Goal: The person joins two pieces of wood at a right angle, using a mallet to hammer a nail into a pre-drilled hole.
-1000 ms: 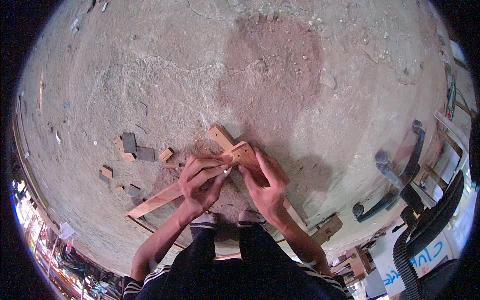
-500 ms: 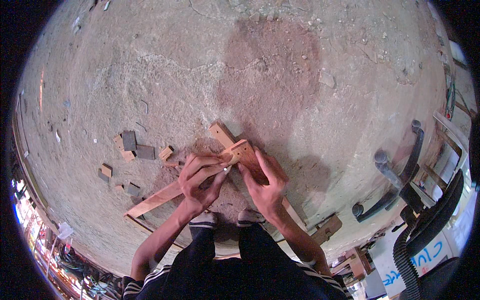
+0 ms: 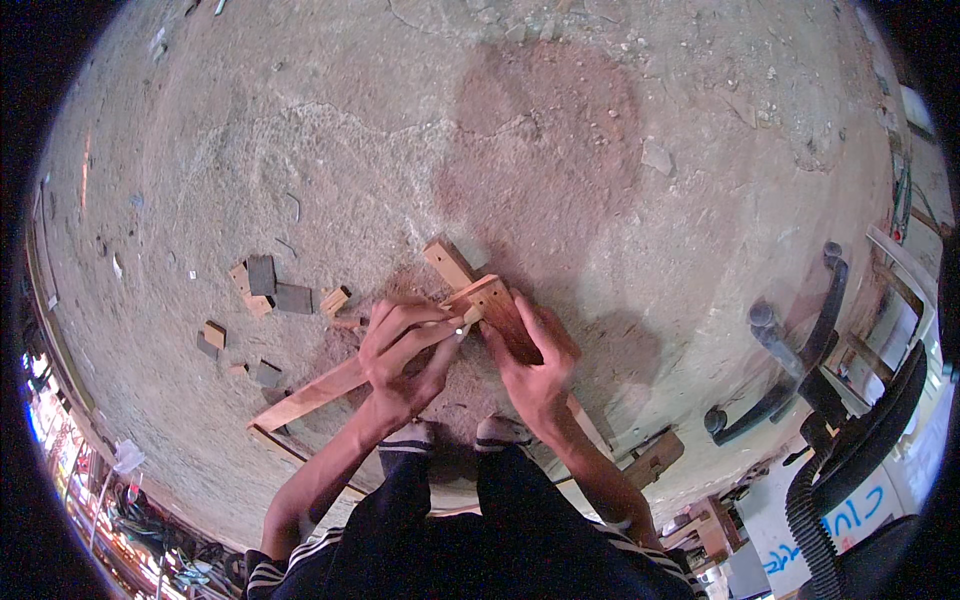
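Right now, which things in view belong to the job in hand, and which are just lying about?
Likely in the job:
holed wood, in the right hand
pale bit, in the left hand
long bar, beneath that hand

Likely lying about:
loose blocks
black stand

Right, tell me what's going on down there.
A person's right hand grips a wooden bar with small holes. The left hand is at the bar's far end; what its fingertips pinch is too small to tell. Small wooden blocks lie on the floor to the left.
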Demonstrator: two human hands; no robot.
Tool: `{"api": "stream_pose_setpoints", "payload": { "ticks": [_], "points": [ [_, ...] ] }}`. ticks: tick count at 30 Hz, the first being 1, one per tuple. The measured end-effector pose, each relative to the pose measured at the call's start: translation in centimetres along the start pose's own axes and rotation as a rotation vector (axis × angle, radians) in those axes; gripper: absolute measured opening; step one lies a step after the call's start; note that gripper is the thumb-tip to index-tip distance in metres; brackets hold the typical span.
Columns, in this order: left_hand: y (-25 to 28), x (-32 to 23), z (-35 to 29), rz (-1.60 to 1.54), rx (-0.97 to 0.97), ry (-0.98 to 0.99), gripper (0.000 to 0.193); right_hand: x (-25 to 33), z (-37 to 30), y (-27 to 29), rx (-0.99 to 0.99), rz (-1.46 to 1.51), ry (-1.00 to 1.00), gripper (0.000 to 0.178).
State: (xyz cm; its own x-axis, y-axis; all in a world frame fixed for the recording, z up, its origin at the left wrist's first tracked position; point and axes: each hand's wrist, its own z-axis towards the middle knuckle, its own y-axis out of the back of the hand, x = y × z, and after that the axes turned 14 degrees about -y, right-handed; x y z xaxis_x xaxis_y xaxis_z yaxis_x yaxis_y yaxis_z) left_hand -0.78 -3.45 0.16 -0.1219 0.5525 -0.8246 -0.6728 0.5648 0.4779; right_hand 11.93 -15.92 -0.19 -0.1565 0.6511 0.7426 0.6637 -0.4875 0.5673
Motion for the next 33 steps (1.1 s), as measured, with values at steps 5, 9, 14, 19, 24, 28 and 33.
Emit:
{"api": "stream_pose_setpoints", "payload": {
  "ticks": [5, 9, 14, 19, 24, 28, 33],
  "points": [
    [-0.5, 0.3, 0.6, 0.01, -0.016, 0.021, 0.026, 0.4, 0.0, 0.0, -0.011, 0.034, -0.012, 0.049],
    [-0.8, 0.6, 1.0, 0.022, -0.048, -0.031, 0.026, 0.3, 0.0, 0.0, 0.002, 0.025, -0.031, 0.05],
    [-1.5, 1.2, 0.8, 0.081, -0.039, -0.135, 0.024, -0.1, 0.0, -0.1, -0.015, 0.015, 0.002, 0.051],
    [-1.6, 1.0, 0.8, 0.21, 0.092, -0.351, 0.035, -0.1, 0.1, 0.3, 0.015, -0.014, -0.01, 0.052],
    [-2.2, 0.7, 1.1, 0.257, 0.1, -0.359, 0.041, -0.3, 0.0, 0.3, 0.04, -0.023, -0.029, 0.056],
    [-2.6, 0.9, 1.5, 0.219, 0.061, -0.365, 0.042, -0.4, 0.0, 0.4, 0.052, -0.033, -0.024, 0.059],
    [-2.5, 0.7, 1.9, 0.219, 0.057, -0.34, 0.04, -0.4, 0.0, 0.3, 0.049, -0.027, -0.032, 0.057]
  ]
}}
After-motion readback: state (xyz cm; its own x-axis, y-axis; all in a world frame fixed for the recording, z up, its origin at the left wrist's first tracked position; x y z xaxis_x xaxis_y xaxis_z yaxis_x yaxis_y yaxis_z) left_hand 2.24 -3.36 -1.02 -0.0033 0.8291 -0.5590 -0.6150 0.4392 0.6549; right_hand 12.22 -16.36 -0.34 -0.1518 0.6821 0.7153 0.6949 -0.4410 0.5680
